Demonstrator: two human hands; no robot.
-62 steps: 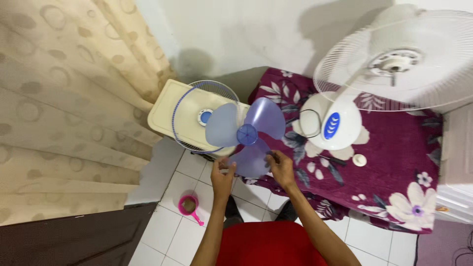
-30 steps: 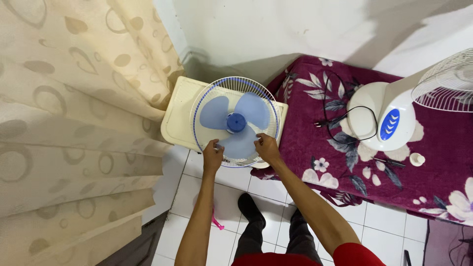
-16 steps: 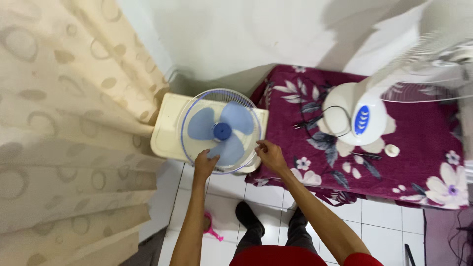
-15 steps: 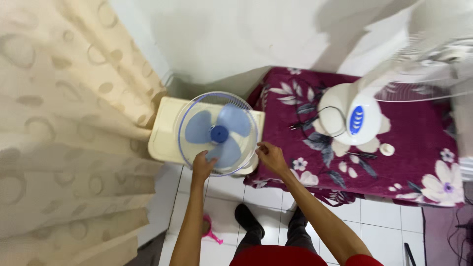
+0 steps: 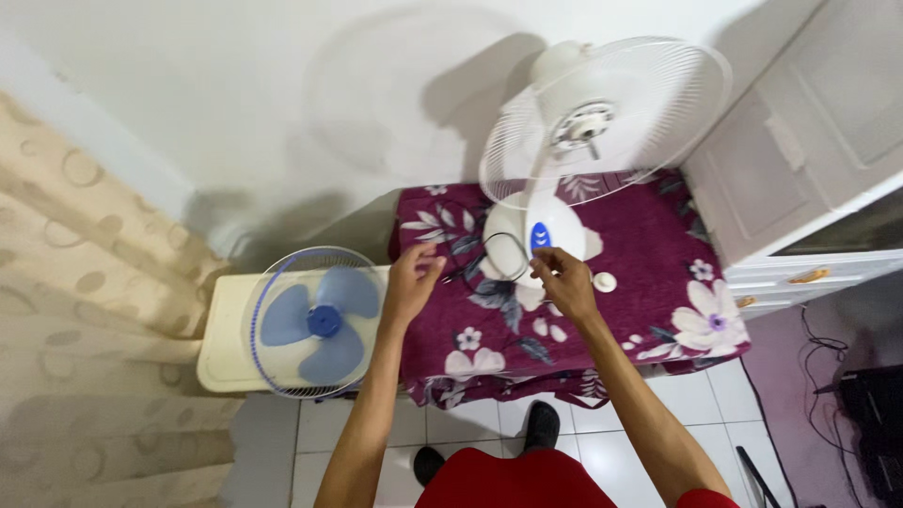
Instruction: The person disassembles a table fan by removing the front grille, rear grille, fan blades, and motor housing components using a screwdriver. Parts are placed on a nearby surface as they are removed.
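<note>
Your left hand is just left of the frame's centre, over the left edge of the maroon floral cloth; its fingers are loosely curled and hold nothing, and I cannot tell if they touch the cloth. Your right hand is a little right of centre, just below the white fan base — the fingers are bent and close together near the base's front edge, close to the black cord that loops there, but I cannot tell if they pinch anything. The base carries a blue oval panel, and from it the fan rises to its rear wire guard in the upper centre-right of the frame, with the bare motor shaft showing in the middle. A small white round cap lies on the cloth just right of your right hand, not touching it. In the lower left of the frame the blue blade lies inside the front guard with its blue rim, on top of a cream box, well apart from the right hand and just beside the left forearm. A beige curtain fills the left edge, and a white cabinet stands at the upper right.
</note>
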